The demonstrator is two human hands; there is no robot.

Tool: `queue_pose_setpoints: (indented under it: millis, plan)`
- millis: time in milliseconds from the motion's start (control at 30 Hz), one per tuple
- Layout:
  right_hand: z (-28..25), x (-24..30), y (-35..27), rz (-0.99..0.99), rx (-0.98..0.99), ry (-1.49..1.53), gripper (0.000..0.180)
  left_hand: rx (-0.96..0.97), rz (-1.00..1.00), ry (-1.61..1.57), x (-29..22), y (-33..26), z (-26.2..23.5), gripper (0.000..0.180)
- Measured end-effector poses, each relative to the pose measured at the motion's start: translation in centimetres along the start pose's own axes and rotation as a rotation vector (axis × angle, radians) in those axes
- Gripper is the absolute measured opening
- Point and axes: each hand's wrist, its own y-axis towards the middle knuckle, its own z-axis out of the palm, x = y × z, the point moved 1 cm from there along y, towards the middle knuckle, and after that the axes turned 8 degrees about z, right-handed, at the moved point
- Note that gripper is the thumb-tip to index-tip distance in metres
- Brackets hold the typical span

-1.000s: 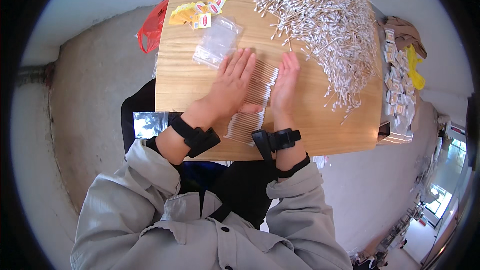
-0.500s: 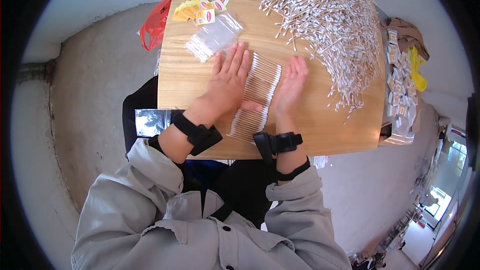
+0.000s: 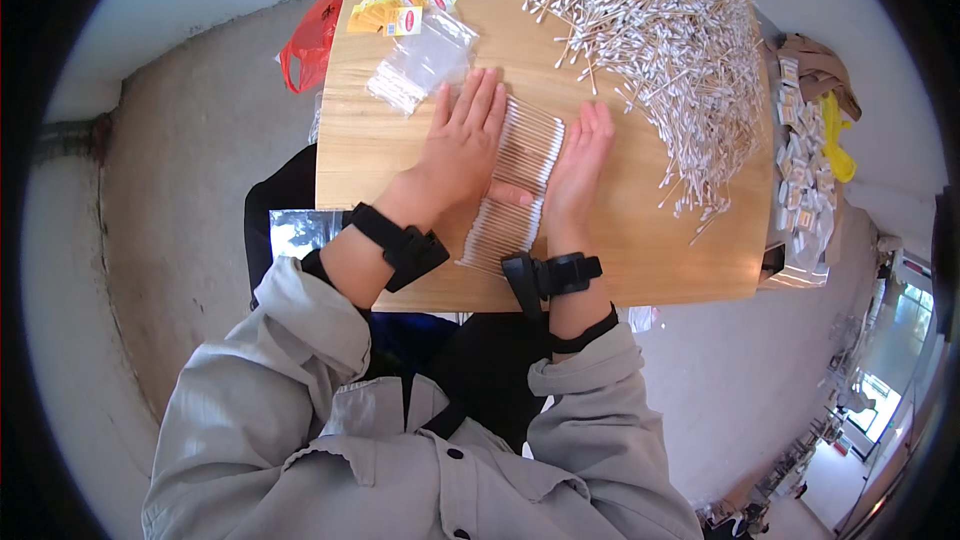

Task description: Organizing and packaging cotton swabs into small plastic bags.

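A row of cotton swabs [image 3: 527, 145] lies side by side on the wooden table, their white tips lined up along both edges. My left hand [image 3: 457, 145] rests flat along the row's left edge with its fingers stretched out. Its thumb reaches across the swabs and covers a few of them. On the opposite side, my right hand [image 3: 578, 165] stands on its edge, fingers extended, close against the right-hand tips. Neither hand grips anything. Beyond my left fingertips is a clear plastic bag [image 3: 428, 52] with swabs showing inside its near end.
A large heap of loose swabs [image 3: 670, 60] covers the table's far right. Yellow-and-white paper cards [image 3: 403, 20] are strewn at the far left. A red plastic bag [image 3: 312, 45] hangs beside the left edge. Several small packs [image 3: 800, 165] are piled past the right edge.
The whole view has shifted slightly. My right hand has come closer to the row's right edge, and its fingers are straighter. My left thumb still lies across the swabs.
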Motion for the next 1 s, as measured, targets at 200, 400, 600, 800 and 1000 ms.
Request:
queue_pose_setpoints:
  millis: [200,400,600,800,1000]
  plan:
    - [-0.9,-1.1,1.3,-0.070,-0.028,-0.178,0.051,0.003,0.058,-0.031,-0.2,0.3,0.2,0.135]
    - [-2.1,0.8,-0.6,-0.009,-0.104,0.049,0.052,-0.026,0.024,-0.049,-1.1,-2.2,-1.3,0.131]
    - [-5.0,3.4,-6.7,0.106,-0.272,0.093,0.056,0.049,-0.051,-0.213,-6.3,-9.5,-3.8,0.121]
    - [-5.8,3.2,-11.5,0.256,-0.359,0.043,0.051,0.128,0.044,-0.270,-9.0,-11.8,-2.6,0.119]
    - [-5.5,2.1,-13.2,0.236,-0.288,-0.018,0.042,0.044,0.010,-0.197,-9.2,-11.6,-1.3,0.122]
